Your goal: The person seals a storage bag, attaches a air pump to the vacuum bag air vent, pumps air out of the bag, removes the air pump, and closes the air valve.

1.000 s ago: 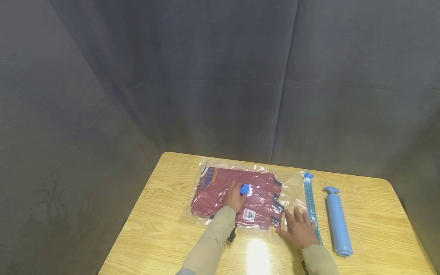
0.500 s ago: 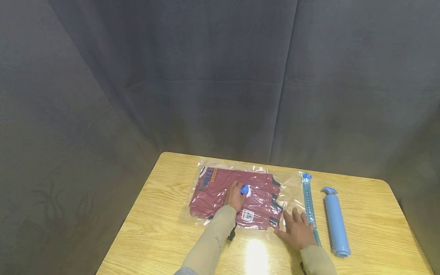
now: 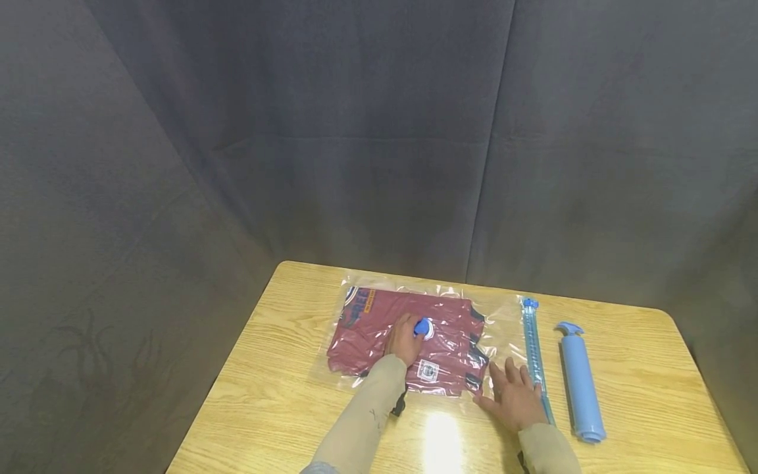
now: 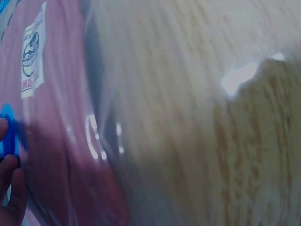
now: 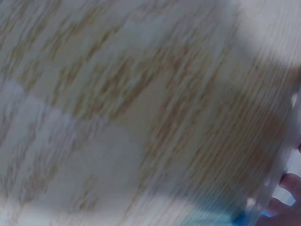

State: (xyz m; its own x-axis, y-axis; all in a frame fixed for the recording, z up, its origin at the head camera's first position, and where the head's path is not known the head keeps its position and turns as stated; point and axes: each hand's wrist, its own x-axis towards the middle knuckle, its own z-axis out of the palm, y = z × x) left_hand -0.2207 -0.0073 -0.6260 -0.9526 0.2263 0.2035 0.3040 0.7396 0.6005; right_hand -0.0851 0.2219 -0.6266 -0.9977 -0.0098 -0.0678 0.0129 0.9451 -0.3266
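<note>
A maroon garment [image 3: 379, 336] with printed lettering lies flat inside a clear vacuum storage bag [image 3: 506, 322] on the table. My left hand [image 3: 404, 340] reaches over the bag and pinches the blue valve cap [image 3: 422, 326] at its white round valve [image 3: 429, 330]. In the left wrist view, fingertips [image 4: 18, 190] show on the cap's edge [image 4: 9, 136]. My right hand [image 3: 516, 397] rests with spread fingers on the bag's lower right part, beside the teal zip seal [image 3: 535, 349]. Only a few right fingertips [image 5: 292, 184] appear in the right wrist view.
A light blue hand pump [image 3: 582, 385] lies to the right of the bag, its handle pointing away from me. At the far end of the seal sits a blue zip slider [image 3: 530, 303]. Grey curtains [image 3: 355, 164] hang behind and beside the wooden table [image 3: 260, 375].
The blue cap looks slightly turned between my left fingers. Both hands stay in nearly the same places; the bag and the pump have not moved on the table.
</note>
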